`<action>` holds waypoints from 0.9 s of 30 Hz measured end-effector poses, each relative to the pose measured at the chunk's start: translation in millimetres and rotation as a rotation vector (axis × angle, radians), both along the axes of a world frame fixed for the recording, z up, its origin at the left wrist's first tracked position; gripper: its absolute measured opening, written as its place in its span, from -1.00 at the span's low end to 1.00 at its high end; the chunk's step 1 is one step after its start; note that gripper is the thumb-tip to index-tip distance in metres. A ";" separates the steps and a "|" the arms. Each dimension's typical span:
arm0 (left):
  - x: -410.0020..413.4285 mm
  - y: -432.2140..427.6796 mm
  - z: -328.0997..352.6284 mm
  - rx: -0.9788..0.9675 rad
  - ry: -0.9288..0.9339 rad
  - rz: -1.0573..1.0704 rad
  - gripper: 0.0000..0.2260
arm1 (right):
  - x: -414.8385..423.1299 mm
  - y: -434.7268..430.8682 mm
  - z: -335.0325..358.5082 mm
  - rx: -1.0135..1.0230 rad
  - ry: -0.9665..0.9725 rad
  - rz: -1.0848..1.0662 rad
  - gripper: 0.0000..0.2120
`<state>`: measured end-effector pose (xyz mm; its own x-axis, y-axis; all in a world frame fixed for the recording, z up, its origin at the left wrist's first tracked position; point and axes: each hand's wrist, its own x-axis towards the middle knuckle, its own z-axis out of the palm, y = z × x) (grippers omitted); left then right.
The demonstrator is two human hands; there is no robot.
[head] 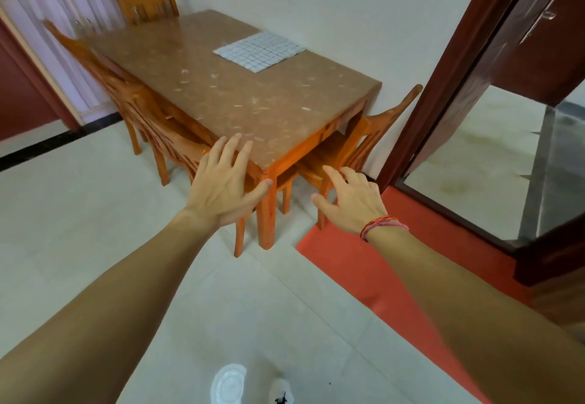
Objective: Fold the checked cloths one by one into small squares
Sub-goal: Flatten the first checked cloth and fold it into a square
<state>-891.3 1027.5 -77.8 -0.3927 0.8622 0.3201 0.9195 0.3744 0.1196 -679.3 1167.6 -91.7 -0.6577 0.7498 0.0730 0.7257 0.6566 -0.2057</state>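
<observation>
A white checked cloth (259, 50) with a blue grid lies spread flat on the far right part of a brown stone-topped table (221, 93). I stand a step back from the table's near corner. My left hand (226, 185) is held out in the air, fingers spread, in front of that corner. My right hand (351, 201), with red thread bands at the wrist, is stretched forward with relaxed fingers, in front of a chair. Neither hand holds anything, and both are far from the cloth.
Orange wooden chairs stand along the table's left side (158, 131), at its far end (145, 0) and at its near end (364, 141). A dark red door frame (443, 87) is on the right. A red mat (364, 261) lies on the pale tiled floor.
</observation>
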 end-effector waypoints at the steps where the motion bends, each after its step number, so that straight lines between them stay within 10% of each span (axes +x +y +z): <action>1: -7.8 11.0 -0.3 -0.009 -0.007 0.009 -0.29 | -9.2 12.1 -0.2 -0.004 -0.005 0.007 -0.34; 27: -257.0 262.7 -31.5 -0.099 -0.142 -0.036 -0.26 | -265.4 257.7 -17.7 -0.007 0.009 -0.024 -0.37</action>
<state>-1148.3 1290.1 -109.3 -0.3959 0.9010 0.1770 0.9092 0.3576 0.2132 -944.6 1425.3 -109.3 -0.6389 0.7658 0.0732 0.7393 0.6376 -0.2166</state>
